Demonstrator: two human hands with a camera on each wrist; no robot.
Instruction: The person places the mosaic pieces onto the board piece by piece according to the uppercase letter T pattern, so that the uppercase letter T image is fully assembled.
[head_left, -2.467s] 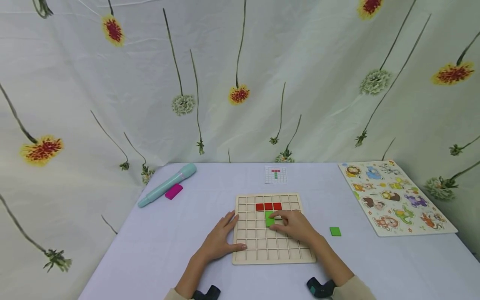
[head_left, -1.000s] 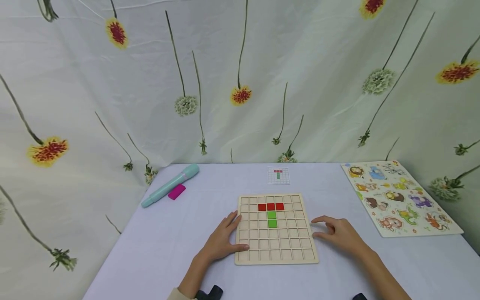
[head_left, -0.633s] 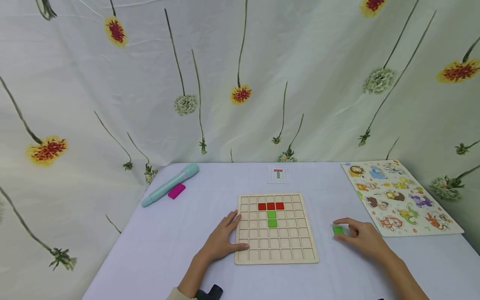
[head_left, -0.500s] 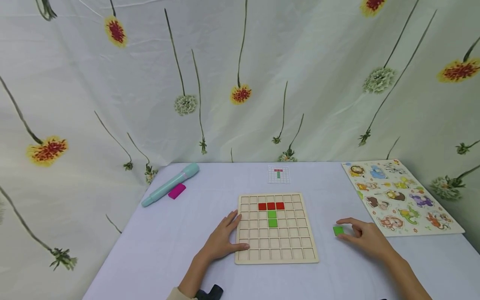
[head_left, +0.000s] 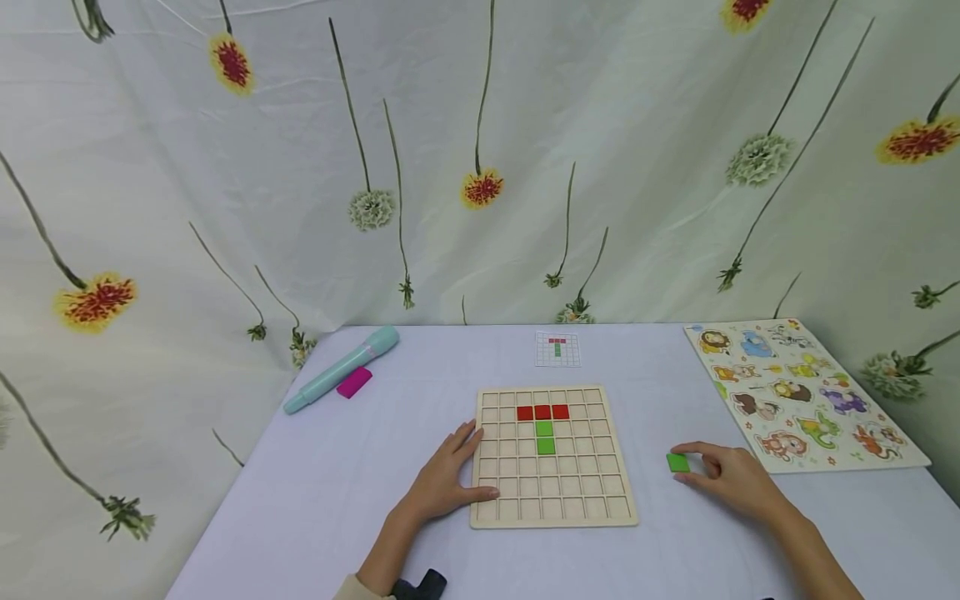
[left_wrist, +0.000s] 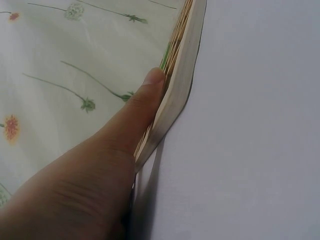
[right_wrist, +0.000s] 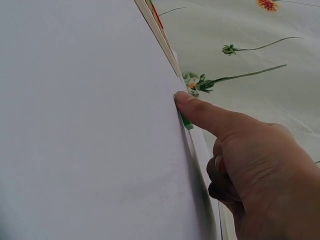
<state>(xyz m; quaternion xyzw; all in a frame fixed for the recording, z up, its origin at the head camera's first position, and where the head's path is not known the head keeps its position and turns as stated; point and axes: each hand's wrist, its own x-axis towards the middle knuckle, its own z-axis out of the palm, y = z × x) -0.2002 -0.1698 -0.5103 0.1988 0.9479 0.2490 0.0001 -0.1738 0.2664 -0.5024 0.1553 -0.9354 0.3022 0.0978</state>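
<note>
A wooden grid board (head_left: 525, 508) lies on the table, with a row of red squares (head_left: 542, 412) and a column of two green squares (head_left: 545, 437) in its cells. My left hand (head_left: 442, 479) rests on the board's left edge, fingers spread and thumb on top; the left wrist view shows the thumb (left_wrist: 145, 95) lying along the rim. Right of the board, my right hand (head_left: 738, 479) pinches a loose green square tile (head_left: 678, 462) at the table surface between thumb and index finger. Only a sliver of that tile (right_wrist: 187, 121) shows in the right wrist view.
A small printed pattern card (head_left: 557, 349) lies behind the board. At back left are a teal marker-shaped tube (head_left: 337, 372) and a magenta block (head_left: 354, 382). An animal picture board (head_left: 806, 396) lies at the right. A flowered cloth (head_left: 480, 250) hangs behind the table.
My right hand has left the green squares on the board and moved right to the loose green tile, where thumb and index finger have closed on it. The left hand stays put.
</note>
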